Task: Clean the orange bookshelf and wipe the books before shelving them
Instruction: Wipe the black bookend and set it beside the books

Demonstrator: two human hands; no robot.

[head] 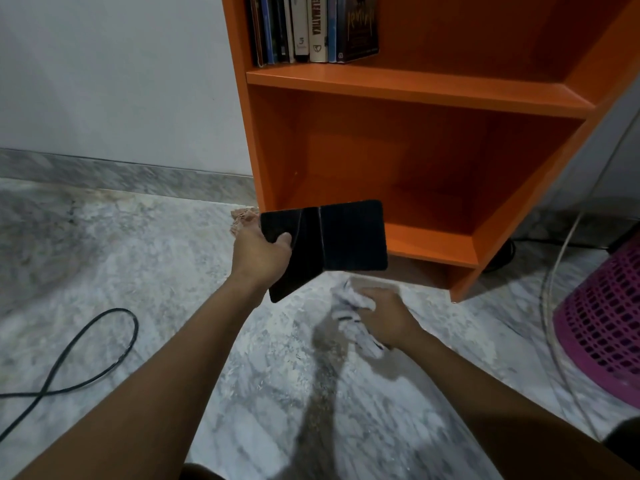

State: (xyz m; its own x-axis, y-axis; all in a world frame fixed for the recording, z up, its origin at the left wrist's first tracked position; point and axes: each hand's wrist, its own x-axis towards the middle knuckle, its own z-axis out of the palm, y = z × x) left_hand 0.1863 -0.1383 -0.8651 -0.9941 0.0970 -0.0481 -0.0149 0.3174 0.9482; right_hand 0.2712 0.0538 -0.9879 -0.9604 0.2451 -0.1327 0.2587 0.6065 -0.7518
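My left hand (260, 255) grips a black book (346, 239), spread open with its covers toward me, just in front of the orange bookshelf (408, 86). The thumb lies over the left cover. Lower right, my right hand (386, 315) holds a crumpled white cloth (349, 311) with dark stripes, below the book and apart from it. The shelf's lower compartment (398, 174) holds nothing. Several books (313, 27) stand upright at the left of the upper shelf.
The bookshelf stands on a grey marble floor (156, 271) against a white wall. A black cable (86, 355) loops on the floor at left. A purple plastic basket (604, 320) and pale cables (554, 278) are at right.
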